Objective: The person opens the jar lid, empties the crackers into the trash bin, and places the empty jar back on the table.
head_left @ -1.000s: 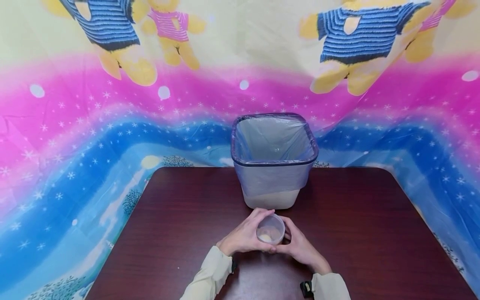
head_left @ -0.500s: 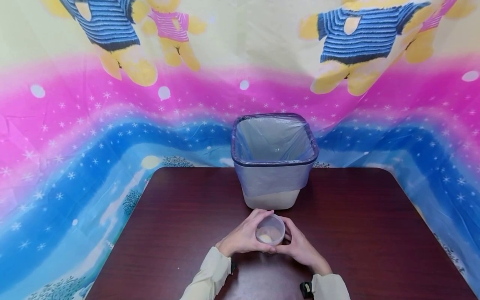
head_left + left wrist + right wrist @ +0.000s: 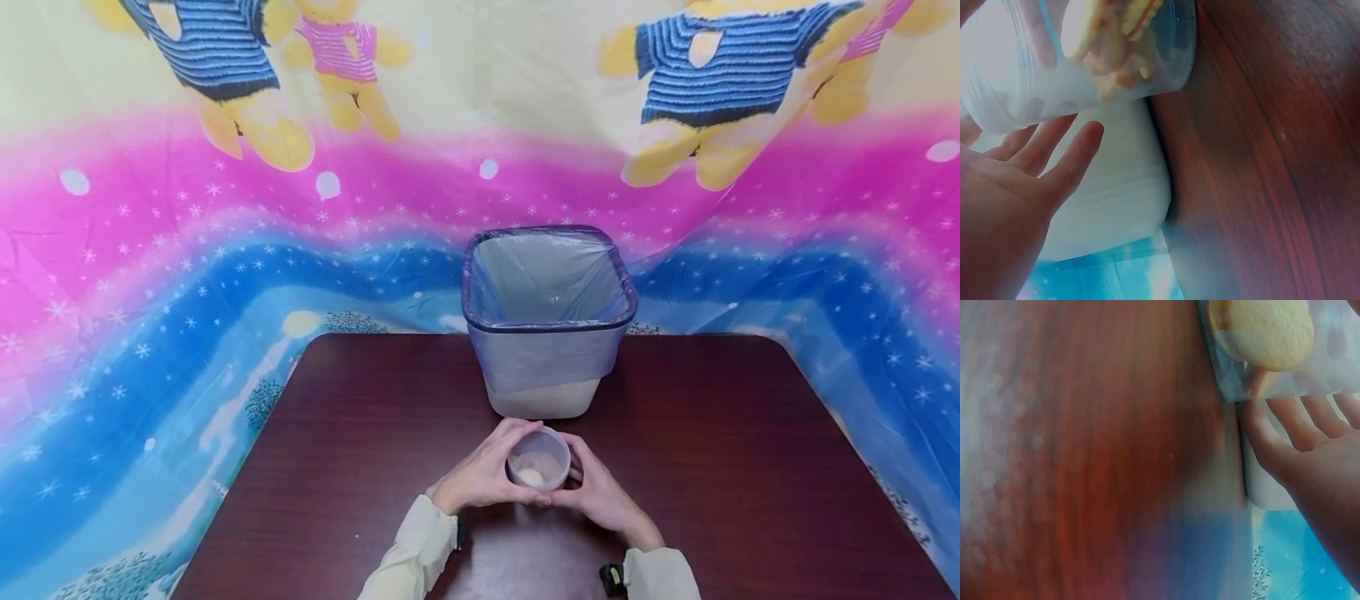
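A clear round plastic tub [image 3: 540, 454] stands near the middle of the table, its open top toward the head camera. Broken biscuit pieces [image 3: 1110, 47] lie in its lower part, among them a ridged sandwich cracker [image 3: 1141, 17]. From the other side a round pale biscuit [image 3: 1266, 331] shows through the wall. My left hand [image 3: 483, 471] holds the tub's left side, thumb in front and fingers around the back. On the other side my right hand [image 3: 600, 492] grips it, with its fingers against the wall and thumb near the front.
Right behind the tub is a pale waste bin [image 3: 547, 358] with a dark rim and a thin plastic liner folded over it. The dark red wooden table [image 3: 360, 442] extends on both sides. A printed cloth backdrop [image 3: 420, 192] hangs behind it.
My left hand and forearm have shifted slightly left, and the tub's left rim with them. The right hand stays nearly still, and the bin has not moved.
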Demonstrator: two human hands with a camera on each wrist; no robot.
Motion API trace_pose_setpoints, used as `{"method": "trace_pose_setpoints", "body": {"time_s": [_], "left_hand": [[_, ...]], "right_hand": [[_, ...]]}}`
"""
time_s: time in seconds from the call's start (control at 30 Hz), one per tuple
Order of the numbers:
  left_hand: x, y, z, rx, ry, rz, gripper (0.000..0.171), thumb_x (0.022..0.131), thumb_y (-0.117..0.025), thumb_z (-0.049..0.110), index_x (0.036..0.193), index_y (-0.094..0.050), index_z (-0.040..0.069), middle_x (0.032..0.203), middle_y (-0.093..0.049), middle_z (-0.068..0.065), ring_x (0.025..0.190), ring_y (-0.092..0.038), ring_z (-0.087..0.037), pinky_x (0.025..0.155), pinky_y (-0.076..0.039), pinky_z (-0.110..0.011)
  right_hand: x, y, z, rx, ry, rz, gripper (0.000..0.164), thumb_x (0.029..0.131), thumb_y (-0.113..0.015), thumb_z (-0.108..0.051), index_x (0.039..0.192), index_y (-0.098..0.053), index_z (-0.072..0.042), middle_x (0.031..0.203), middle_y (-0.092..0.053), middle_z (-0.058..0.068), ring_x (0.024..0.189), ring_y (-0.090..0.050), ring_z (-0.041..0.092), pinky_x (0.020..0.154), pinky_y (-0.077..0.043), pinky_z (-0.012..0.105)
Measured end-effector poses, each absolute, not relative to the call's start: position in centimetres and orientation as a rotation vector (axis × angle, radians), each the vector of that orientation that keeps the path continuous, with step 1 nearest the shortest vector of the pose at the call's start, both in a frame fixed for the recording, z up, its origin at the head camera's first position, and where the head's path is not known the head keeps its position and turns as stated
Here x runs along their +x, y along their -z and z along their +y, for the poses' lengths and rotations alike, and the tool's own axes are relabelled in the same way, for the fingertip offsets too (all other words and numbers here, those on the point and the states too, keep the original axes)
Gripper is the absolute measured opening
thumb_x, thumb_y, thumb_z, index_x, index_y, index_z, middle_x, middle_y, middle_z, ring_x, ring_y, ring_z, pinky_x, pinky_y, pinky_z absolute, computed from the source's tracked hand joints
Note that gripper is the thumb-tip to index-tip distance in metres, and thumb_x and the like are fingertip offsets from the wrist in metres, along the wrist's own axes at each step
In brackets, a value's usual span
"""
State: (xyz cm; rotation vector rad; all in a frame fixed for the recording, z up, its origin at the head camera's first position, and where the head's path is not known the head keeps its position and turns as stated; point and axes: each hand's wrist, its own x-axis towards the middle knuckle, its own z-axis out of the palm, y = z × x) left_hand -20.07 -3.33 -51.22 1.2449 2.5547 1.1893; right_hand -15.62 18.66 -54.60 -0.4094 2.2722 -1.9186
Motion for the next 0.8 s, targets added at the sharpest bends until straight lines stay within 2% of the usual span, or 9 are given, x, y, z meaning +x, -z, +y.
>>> {"method": "trace_pose_setpoints", "body": {"time_s": [0.23,0.4,0.6,0.8], "left_hand": [[-19.9,51.1,-4.0,1.231,-1.201,2.562,0.091,0.07,-0.086,0.034,0.146,-0.039,0.018,0.135,-0.047,-0.001,0.121,-0.052,-0.017,0.102,-0.044,-0.028],[-19.8,51.0,-4.5,1.209,-1.206,2.575,0.089,0.071,-0.086,0.035,0.146,-0.041,0.019,0.133,-0.05,-0.002,0.12,-0.053,-0.018,0.102,-0.045,-0.03],[-19.8,51.0,-4.7,1.191,-1.208,2.577,0.083,0.072,-0.084,0.025,0.144,-0.044,0.017,0.133,-0.051,-0.003,0.12,-0.053,-0.019,0.103,-0.043,-0.029],[-19.8,50.9,-5.0,1.217,-1.21,2.592,0.082,0.072,-0.084,0.024,0.143,-0.045,0.015,0.131,-0.053,-0.005,0.12,-0.054,-0.018,0.103,-0.043,-0.03]], "right_hand": [[-15.6,54.5,18.7,-0.413,1.934,2.239,0.086,0.07,-0.086,-0.014,0.14,-0.037,-0.013,0.141,-0.043,0.02,0.125,-0.051,0.04,0.088,-0.052,0.027],[-15.6,54.6,18.7,-0.433,1.934,2.247,0.087,0.069,-0.086,-0.013,0.141,-0.036,-0.011,0.141,-0.043,0.02,0.124,-0.051,0.04,0.088,-0.052,0.026],[-15.6,54.6,18.7,-0.427,1.943,2.238,0.087,0.069,-0.086,-0.013,0.141,-0.036,-0.012,0.141,-0.043,0.019,0.125,-0.051,0.04,0.088,-0.051,0.024],[-15.6,54.5,18.6,-0.411,1.927,2.26,0.087,0.068,-0.087,-0.011,0.14,-0.037,-0.011,0.14,-0.043,0.021,0.125,-0.051,0.04,0.089,-0.051,0.023]]}}
